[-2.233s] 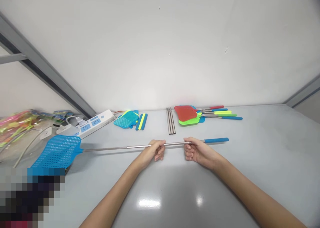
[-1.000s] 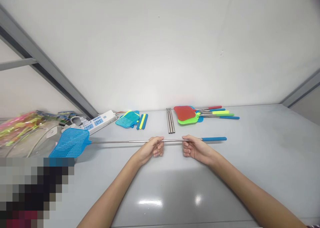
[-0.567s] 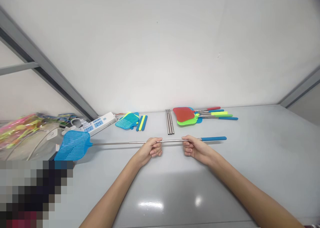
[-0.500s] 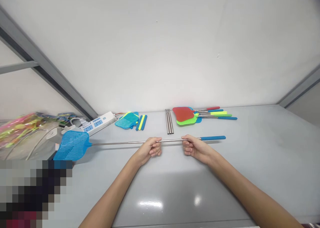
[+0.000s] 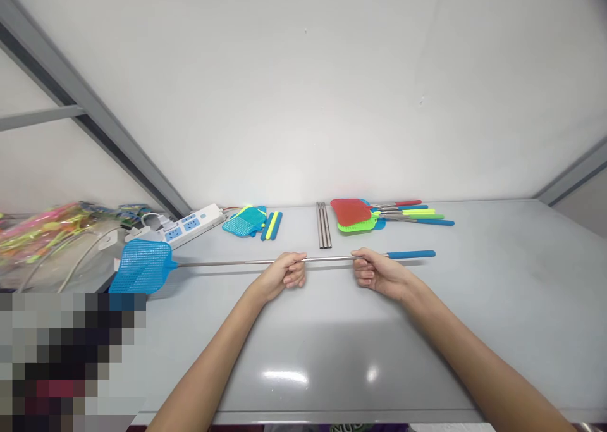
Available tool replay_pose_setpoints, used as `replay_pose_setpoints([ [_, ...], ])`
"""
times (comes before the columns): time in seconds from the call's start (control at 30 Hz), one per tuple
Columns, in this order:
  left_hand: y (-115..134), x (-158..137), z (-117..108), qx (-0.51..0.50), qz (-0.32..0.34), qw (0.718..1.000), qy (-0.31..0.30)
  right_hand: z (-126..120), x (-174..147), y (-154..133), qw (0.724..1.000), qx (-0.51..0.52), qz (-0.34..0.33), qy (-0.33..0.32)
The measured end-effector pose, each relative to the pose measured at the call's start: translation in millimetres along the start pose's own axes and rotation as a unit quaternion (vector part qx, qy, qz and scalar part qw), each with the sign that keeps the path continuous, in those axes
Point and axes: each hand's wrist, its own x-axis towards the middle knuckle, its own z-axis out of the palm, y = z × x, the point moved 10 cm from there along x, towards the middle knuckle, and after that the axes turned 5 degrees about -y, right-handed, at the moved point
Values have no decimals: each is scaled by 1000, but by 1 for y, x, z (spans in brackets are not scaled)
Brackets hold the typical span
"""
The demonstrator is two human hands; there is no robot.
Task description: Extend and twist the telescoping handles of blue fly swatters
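A blue fly swatter with an extended thin metal rod lies level across the view, its perforated head at the left and its blue grip at the right. My left hand is closed on the middle of the rod. Farther right, my right hand pinches the rod just short of the blue grip. Behind them on the grey table lie several metal tubes side by side. Right of these is a pile of assembled fly swatters, a red one on top, handles pointing right.
Blue and yellow swatter heads lie at the back left beside blue and yellow grip sleeves. A white power strip with a plug and cables stands near bagged colourful items. A wall and grey metal frame bound the table.
My hands have moved slightly apart along the rod, the right one a little rightward. The whole view has shifted slightly, showing more of the table's front edge.
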Motion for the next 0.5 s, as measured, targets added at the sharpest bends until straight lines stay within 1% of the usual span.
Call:
replay_pose_setpoints([
  [0.13,1,-1,-4,-6,9,1000,-3,-1,0,-1,1000,-4,1,-5],
  [0.33,1,-1,-7,-5,3,1000,-1,-5,1,-3,1000,-8,-1,-5],
  [0.5,1,1,-8,2,8,1000,14,-4,3,-2,1000,-14,-14,-9],
])
